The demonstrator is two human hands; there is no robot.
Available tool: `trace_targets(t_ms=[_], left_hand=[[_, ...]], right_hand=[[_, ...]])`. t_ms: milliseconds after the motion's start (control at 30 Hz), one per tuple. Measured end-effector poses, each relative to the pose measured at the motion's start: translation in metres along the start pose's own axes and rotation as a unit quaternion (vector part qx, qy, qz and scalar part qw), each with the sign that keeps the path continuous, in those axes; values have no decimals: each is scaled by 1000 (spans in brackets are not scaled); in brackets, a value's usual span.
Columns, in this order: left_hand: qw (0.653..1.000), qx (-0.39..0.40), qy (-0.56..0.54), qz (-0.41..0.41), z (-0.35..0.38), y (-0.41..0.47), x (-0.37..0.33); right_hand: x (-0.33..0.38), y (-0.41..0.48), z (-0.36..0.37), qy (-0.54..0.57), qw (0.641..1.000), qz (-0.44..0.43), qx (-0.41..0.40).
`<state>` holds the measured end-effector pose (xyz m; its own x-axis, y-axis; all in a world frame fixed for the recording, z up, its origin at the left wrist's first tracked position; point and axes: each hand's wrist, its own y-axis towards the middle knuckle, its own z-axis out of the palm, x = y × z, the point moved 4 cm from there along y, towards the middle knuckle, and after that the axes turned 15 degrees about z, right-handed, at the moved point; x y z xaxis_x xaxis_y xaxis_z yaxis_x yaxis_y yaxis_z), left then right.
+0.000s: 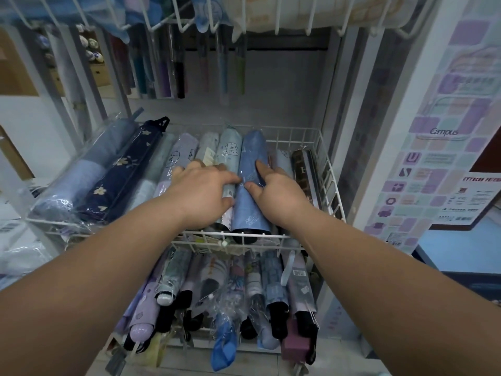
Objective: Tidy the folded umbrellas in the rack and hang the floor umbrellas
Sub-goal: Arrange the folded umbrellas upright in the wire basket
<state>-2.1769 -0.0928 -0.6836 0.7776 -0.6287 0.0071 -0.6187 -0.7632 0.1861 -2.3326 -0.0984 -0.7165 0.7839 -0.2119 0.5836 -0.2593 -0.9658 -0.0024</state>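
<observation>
A white wire rack basket [333, 183] holds several folded umbrellas in clear sleeves, lying side by side. My left hand [202, 189] rests palm down on the pale umbrellas in the middle, its fingers reaching onto a light grey-blue one with a bear print [230, 150]. My right hand [273, 189] lies on a blue folded umbrella [250, 204]; the index finger is stretched along its right side and the thumb presses its top. A navy floral umbrella [127, 169] lies at the left.
A lower wire basket [206, 346] holds several more folded umbrellas, some sticking out over the front. Long umbrellas [179, 74] hang behind from an upper wire shelf [279, 28]. A white pillar with a Campus poster [439, 147] stands at the right.
</observation>
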Motion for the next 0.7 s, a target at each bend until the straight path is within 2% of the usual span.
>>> trace_targets(t_ms=[167, 300, 367, 467, 600, 700], left_hand=[[994, -88, -64, 6, -5, -22, 12], [986, -158, -37, -50, -27, -49, 56], [977, -185, -15, -102, -39, -64, 81], [972, -177, 13, -152, -46, -84, 108], [977, -154, 0, -144, -40, -100, 118], [985, -133, 18, -109, -36, -101, 116]], right_hand=[[5, -6, -12, -25, 999, 5, -45], [37, -15, -28, 27, 993, -40, -112], [67, -19, -21, 59, 990, -87, -94], [120, -24, 10, 90, 987, -130, -26], [166, -15, 51, 133, 984, -103, 65], [183, -8, 65, 87, 990, -91, 70]])
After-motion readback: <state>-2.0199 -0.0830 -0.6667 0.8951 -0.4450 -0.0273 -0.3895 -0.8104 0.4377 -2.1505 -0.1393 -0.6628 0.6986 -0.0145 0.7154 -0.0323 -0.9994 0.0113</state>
